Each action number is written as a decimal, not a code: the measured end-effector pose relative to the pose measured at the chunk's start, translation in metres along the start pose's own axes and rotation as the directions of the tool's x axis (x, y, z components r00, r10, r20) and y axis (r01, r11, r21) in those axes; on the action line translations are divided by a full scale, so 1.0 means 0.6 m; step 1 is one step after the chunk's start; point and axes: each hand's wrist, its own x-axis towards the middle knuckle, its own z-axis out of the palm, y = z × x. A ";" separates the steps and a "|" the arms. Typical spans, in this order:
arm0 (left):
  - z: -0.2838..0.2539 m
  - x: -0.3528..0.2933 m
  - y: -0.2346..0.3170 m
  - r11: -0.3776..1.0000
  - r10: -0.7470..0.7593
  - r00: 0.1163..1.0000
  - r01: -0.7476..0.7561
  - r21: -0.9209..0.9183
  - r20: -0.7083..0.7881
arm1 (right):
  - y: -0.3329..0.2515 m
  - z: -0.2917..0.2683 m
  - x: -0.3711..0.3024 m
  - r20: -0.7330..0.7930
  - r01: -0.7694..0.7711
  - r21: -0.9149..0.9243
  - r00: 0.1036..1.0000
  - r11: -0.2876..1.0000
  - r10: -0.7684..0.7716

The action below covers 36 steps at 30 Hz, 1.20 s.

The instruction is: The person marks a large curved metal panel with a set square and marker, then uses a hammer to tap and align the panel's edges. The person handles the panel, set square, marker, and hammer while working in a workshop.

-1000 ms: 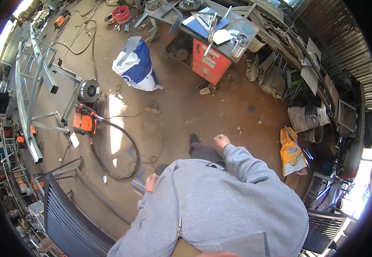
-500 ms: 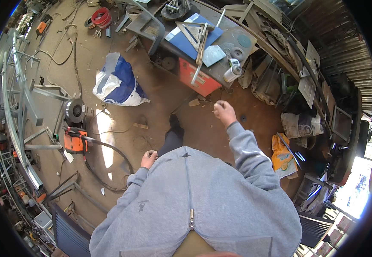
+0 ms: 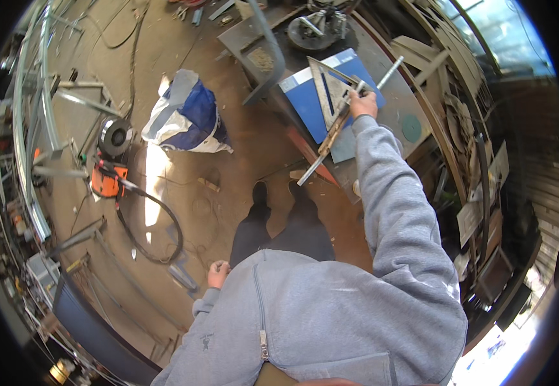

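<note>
- The right hand reaches over the bench, its fingers curled at the far part of a long bar tool; how firmly they close on it cannot be told.
- The left hand hangs beside the person's left leg, fingers loosely bent; whether it holds anything cannot be told.
- The bar tool lies slantwise across a blue flat sheet, its near end sticking out past the bench edge. A triangular metal square lies on the sheet, just left of the tool.
- The grey bench also bears a green disc to the right and a round metal device at its far end.
- Left of the bench, a blue and white bag stands on the brown floor.
- Farther left are an orange machine, a black hose and long metal frames.
</note>
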 end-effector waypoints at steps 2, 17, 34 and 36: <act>0.034 -0.040 -0.023 0.989 -0.140 0.987 0.136 -0.051 -0.082 | 0.010 0.007 0.023 0.161 -0.052 -0.049 0.985 0.997 0.059; 0.260 -0.141 -0.113 0.960 -0.108 0.962 0.035 -0.276 -0.252 | -0.045 0.054 0.219 0.680 0.775 -0.291 0.580 0.560 -0.449; 0.161 -0.202 -0.185 0.812 -0.128 0.866 -0.188 -0.552 -0.483 | -0.254 -0.058 -0.388 0.668 0.883 0.355 -0.011 0.305 -0.744; 0.076 -0.221 -0.162 0.766 -0.014 0.852 -0.328 -0.554 -0.524 | -0.257 -0.072 -0.580 0.740 0.851 0.410 -0.100 0.328 -0.665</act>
